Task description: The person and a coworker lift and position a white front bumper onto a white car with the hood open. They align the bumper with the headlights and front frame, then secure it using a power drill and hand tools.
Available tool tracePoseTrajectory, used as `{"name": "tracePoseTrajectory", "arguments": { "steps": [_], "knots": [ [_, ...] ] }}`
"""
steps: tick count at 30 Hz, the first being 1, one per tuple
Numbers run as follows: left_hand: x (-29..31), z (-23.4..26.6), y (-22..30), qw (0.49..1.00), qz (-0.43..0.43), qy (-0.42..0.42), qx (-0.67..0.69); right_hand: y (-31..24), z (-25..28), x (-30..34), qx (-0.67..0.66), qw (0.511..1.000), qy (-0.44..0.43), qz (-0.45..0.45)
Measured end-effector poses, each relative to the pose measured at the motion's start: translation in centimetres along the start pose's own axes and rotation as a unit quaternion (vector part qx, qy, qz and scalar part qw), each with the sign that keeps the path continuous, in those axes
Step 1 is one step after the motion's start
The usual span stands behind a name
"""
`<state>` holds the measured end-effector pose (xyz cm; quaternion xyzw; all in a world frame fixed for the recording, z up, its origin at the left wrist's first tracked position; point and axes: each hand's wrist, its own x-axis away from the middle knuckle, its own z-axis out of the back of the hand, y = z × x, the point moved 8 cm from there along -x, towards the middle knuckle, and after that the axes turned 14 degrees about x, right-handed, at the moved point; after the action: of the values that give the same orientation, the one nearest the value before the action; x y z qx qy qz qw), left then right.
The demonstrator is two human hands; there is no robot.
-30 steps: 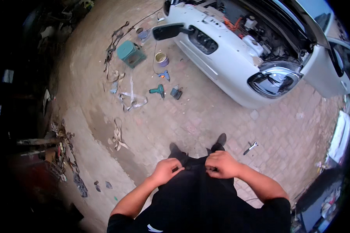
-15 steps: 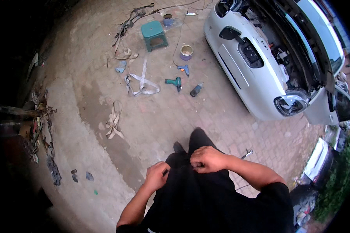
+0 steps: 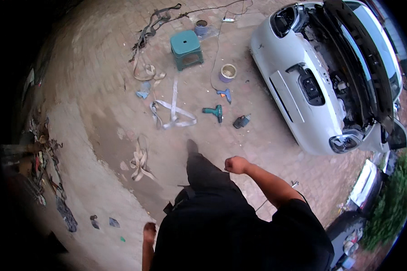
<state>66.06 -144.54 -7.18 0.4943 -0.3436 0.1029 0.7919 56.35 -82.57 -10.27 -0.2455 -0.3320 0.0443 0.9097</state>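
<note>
My right hand (image 3: 236, 165) is curled into a fist in front of my right side, with nothing showing in it. Low beside my left hip, my left hand (image 3: 149, 231) has its fingers curled in, and no object can be made out in it. Neither hand touches any tool. Ahead on the paving lie a green cordless drill (image 3: 213, 113), a dark power tool (image 3: 241, 121) and a blue glue gun (image 3: 224, 95). One leg in dark trousers (image 3: 203, 172) is stretched forward, its shoe on the ground.
A white car (image 3: 282, 54) with its front opened up stands at the right. Ahead are a green stool (image 3: 186, 45), a round tin (image 3: 228, 72) and a second tin (image 3: 201, 28). Pale straps (image 3: 178, 110) and a beige strap (image 3: 141, 160) lie loose. Debris (image 3: 45, 158) lines the left side.
My hands have moved apart from in front of my thighs: the left down beside my hip, the right slightly forward. One leg has stepped forward, and the view has shifted.
</note>
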Motion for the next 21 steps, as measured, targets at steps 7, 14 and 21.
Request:
{"name": "tracePoseTrajectory", "arguments": {
  "steps": [7, 14, 21],
  "knots": [
    [-5.5, 6.6, 3.9, 0.976, 0.159, 0.060, 0.137, 4.9, 6.6, -10.5, -0.331, 0.896, 0.190, -0.226],
    [-25.3, 15.8, 12.0, 0.996, -0.029, -0.032, -0.075, 2.6, 10.1, -12.4, -0.207, 0.908, 0.181, -0.317],
    [-47.6, 35.2, 18.3, 0.997, -0.047, -0.039, -0.050, -7.6, 9.3, -11.1, -0.272, 0.808, 0.196, -0.485]
  ]
}}
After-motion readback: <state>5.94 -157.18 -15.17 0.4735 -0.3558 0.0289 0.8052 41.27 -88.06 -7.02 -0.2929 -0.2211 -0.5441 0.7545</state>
